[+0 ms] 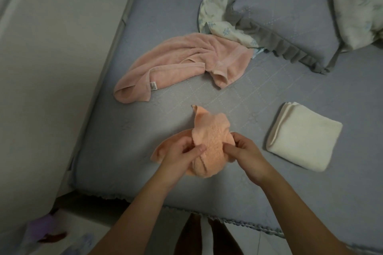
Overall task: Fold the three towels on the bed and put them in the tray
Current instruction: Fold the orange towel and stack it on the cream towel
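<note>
A small orange towel [209, 136] lies crumpled near the front edge of the bed. My left hand [180, 154] pinches its left side and my right hand [246, 155] pinches its right side. A larger pink towel [176, 62] sprawls unfolded farther back on the left. A white towel [304, 136] sits folded into a neat square on the right. No tray is in view.
The grey-blue bed cover [269, 93] fills most of the view. A ruffled grey pillow [286, 16] and floral bedding [219, 12] lie at the back right. A pale wall [51, 68] runs along the left. My legs show below the bed's front edge.
</note>
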`<state>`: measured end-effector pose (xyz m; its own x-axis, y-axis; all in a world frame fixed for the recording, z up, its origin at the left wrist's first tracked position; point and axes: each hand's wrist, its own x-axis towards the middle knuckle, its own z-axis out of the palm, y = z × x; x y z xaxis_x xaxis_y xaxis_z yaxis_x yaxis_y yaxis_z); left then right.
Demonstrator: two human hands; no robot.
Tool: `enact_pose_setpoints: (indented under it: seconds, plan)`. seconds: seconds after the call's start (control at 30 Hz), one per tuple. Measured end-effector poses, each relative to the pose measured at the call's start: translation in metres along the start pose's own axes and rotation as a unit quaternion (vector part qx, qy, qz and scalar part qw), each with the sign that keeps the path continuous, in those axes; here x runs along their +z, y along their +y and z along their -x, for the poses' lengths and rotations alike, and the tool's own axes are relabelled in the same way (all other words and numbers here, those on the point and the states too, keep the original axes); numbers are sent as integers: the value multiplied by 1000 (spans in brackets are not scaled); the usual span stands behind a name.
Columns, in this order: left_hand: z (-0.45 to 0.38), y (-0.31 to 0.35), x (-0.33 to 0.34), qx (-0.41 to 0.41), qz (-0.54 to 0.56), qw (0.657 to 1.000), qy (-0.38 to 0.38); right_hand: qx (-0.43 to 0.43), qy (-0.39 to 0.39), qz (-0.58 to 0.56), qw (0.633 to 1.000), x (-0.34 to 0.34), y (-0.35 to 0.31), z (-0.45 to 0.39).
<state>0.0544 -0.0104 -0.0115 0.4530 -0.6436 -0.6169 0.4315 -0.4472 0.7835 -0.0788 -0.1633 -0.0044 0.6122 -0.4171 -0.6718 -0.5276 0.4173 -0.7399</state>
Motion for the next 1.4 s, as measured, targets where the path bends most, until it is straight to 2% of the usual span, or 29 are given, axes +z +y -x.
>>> enact_pose_setpoints:
  seconds: [0.2,0.33,0.43,0.53,0.6,0.67,0.73,0.8,0.9,1.0,1.1,1.17,1.23,1.33,1.4]
  plan:
    - [-11,-3,-22,-12,111,985,134,-10,139,-64,988,-31,-1,-1]
    - [-13,8,-59,15,209,953,217,-44,229,-135,963,-65,-6,2]
    - [-8,23,-86,47,241,930,272,-77,243,-188,949,-92,-8,10]
    - [-6,34,-100,97,233,915,314,-106,202,-213,950,-103,-10,18]
    - [-7,37,-98,118,270,908,299,-87,166,-198,962,-99,-8,20]
    - [-8,33,-87,103,288,921,240,-39,120,-148,981,-90,-5,17]
    - [-9,23,-69,52,218,959,174,14,94,-74,993,-81,1,14]
    - [-8,10,-53,26,124,983,133,54,116,-27,991,-78,10,11]
    - [-7,-1,-50,19,128,971,203,105,132,-43,985,-86,26,8]
    - [-6,-4,-61,21,189,950,246,161,68,-58,983,-95,34,11]
    - [-5,-4,-65,-2,178,952,250,181,17,-30,983,-97,39,9]
    - [-7,-4,-65,-36,150,955,255,189,-7,5,982,-92,37,7]
    - [-10,-3,-63,-75,126,962,229,178,1,58,982,-85,30,4]
    - [-11,-2,-58,-118,78,982,128,101,72,93,988,-73,12,-1]
    - [-7,5,-54,-119,-16,990,81,30,116,80,990,-68,-3,-3]
